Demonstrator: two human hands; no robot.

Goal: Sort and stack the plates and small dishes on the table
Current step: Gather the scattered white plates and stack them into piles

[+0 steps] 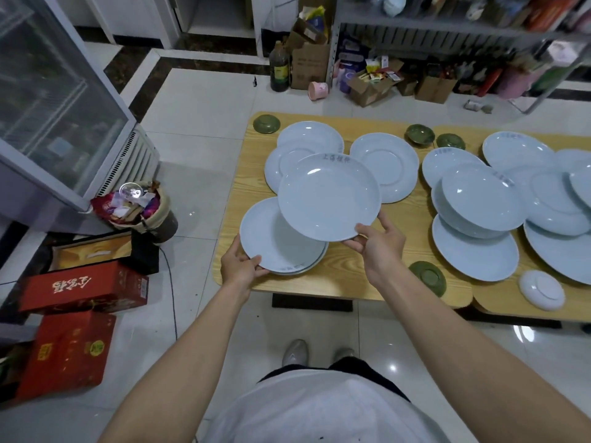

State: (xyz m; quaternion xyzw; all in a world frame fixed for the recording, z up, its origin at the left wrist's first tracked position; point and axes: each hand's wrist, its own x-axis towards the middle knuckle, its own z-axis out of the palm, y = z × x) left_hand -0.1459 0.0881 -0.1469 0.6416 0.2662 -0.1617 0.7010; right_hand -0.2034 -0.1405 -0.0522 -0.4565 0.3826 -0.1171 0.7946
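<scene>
Near the table (339,276) edge, left hand (238,266) pinched the stack (271,238) rim, right hand (380,247) fingers clamped the raised plate (329,199).

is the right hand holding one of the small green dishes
No, the right hand grips a large pale blue plate by its rim.

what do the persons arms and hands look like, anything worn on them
Both arms are bare along their whole visible length, with no sleeve in sight. The left hand and right hand wear no gloves, and no watch, bracelet or ring shows on the sides in view. The only clothing near them is a white top.
</scene>
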